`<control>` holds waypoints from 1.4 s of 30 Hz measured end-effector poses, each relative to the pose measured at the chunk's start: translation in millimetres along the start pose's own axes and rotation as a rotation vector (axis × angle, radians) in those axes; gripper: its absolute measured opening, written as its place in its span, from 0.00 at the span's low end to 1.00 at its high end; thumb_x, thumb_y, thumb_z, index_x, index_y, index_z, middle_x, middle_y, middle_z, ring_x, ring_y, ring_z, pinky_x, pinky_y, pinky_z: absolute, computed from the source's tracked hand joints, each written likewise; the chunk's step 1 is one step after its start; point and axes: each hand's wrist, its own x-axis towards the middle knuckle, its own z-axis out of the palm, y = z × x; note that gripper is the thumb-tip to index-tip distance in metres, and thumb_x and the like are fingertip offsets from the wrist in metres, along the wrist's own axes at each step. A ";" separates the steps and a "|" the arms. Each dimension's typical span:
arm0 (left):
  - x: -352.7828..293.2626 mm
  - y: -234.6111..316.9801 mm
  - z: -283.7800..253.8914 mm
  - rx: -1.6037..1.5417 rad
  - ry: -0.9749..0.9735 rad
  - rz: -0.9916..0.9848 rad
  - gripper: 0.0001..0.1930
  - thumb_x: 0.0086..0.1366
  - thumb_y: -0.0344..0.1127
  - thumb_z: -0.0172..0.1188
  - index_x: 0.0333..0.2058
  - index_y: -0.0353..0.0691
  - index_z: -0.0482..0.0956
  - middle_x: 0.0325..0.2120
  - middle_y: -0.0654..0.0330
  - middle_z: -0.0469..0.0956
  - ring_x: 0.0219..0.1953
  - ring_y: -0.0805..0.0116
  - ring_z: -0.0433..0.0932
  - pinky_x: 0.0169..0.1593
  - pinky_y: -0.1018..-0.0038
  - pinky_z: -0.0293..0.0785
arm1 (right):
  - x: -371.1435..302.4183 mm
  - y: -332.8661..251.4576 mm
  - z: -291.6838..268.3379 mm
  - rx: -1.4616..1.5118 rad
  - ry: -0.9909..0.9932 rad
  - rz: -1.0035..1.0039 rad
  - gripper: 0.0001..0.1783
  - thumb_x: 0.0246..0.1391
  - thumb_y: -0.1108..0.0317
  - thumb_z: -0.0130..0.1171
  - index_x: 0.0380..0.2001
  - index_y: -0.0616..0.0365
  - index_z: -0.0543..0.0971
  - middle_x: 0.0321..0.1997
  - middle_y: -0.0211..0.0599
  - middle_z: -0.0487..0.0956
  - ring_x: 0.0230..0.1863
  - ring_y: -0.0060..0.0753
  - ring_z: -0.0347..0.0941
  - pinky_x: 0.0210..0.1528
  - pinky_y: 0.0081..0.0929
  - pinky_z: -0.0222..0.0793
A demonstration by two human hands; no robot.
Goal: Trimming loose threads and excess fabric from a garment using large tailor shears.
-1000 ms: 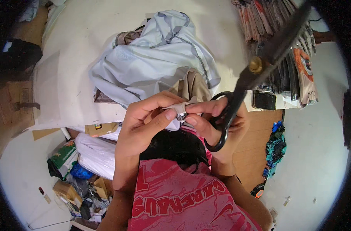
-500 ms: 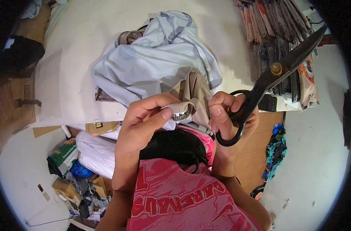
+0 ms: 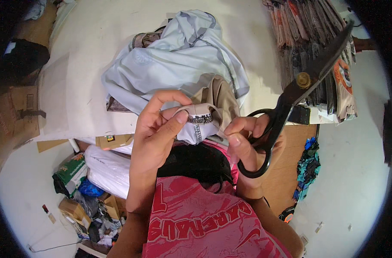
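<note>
A garment turned inside out, pale blue-white (image 3: 161, 77) with dark overlock seams and a tan part (image 3: 219, 96), lies over the table's near edge. My left hand (image 3: 148, 137) pinches its tan edge between thumb and fingers, beside a small white label (image 3: 201, 117) with dark marks and a looped dark seam. Large black scissors (image 3: 286, 103) hang from my right hand (image 3: 252, 146), the handle loops around its fingers. Their blades point up and right, away from the cloth. The right thumb and forefinger come together just right of the tan edge; whether they hold a thread is too small to tell.
Stacks of folded garments in clear bags (image 3: 307, 51) fill the table's right side. White wrapped bundles (image 3: 105, 167), a green bag (image 3: 71, 174) and cardboard boxes (image 3: 75, 210) sit low at left. A teal-and-black cloth heap (image 3: 307, 172) lies on the floor at right.
The tan edge has turned, showing more of the label and a second seam below. My right hand with the scissors has dropped slightly down and left. The thread between the hands no longer shows clearly.
</note>
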 end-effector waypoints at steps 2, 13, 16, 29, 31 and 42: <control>-0.1 -2.4 2.5 0.019 0.064 0.003 0.08 0.63 0.25 0.48 0.41 0.32 0.70 0.32 0.60 0.76 0.31 0.83 0.66 0.34 0.87 0.58 | -1.5 1.7 2.7 0.016 -0.017 0.040 0.19 0.41 0.83 0.62 0.24 0.56 0.60 0.26 0.52 0.77 0.14 0.16 0.65 0.14 0.12 0.58; -2.5 -2.2 4.9 0.262 0.130 0.166 0.09 0.60 0.21 0.50 0.37 0.31 0.77 0.31 0.62 0.76 0.29 0.83 0.67 0.31 0.87 0.60 | -9.1 3.6 10.6 0.047 -0.072 0.147 0.18 0.41 0.85 0.62 0.25 0.59 0.61 0.27 0.52 0.77 0.17 0.19 0.67 0.19 0.15 0.62; -1.7 -4.5 5.9 0.216 0.183 0.204 0.09 0.57 0.18 0.53 0.37 0.29 0.76 0.32 0.61 0.77 0.31 0.82 0.71 0.35 0.88 0.63 | -17.0 7.6 -2.6 0.052 -0.070 0.179 0.17 0.39 0.80 0.65 0.22 0.59 0.64 0.22 0.45 0.76 0.16 0.19 0.67 0.18 0.16 0.62; 6.7 -6.8 2.1 0.281 0.190 0.322 0.12 0.50 0.17 0.61 0.36 0.30 0.77 0.30 0.63 0.77 0.28 0.84 0.71 0.29 0.89 0.64 | -56.3 36.0 -60.0 -0.247 -0.331 0.170 0.23 0.34 0.58 0.72 0.18 0.59 0.68 0.11 0.34 0.72 0.11 0.19 0.67 0.13 0.13 0.60; 5.6 -8.4 -1.3 0.381 0.232 0.261 0.10 0.52 0.19 0.61 0.35 0.32 0.78 0.29 0.66 0.76 0.25 0.88 0.66 0.26 0.90 0.59 | -58.2 36.9 -61.3 -0.265 -0.350 0.194 0.23 0.34 0.59 0.72 0.18 0.59 0.68 0.11 0.34 0.72 0.11 0.19 0.67 0.13 0.13 0.59; 7.2 -12.0 -0.8 0.065 0.317 0.219 0.08 0.58 0.27 0.58 0.37 0.32 0.75 0.31 0.64 0.75 0.28 0.85 0.63 0.32 0.89 0.56 | -75.4 39.7 -80.4 -0.106 -0.375 0.358 0.24 0.31 0.55 0.73 0.17 0.59 0.69 0.10 0.33 0.72 0.10 0.20 0.66 0.13 0.14 0.58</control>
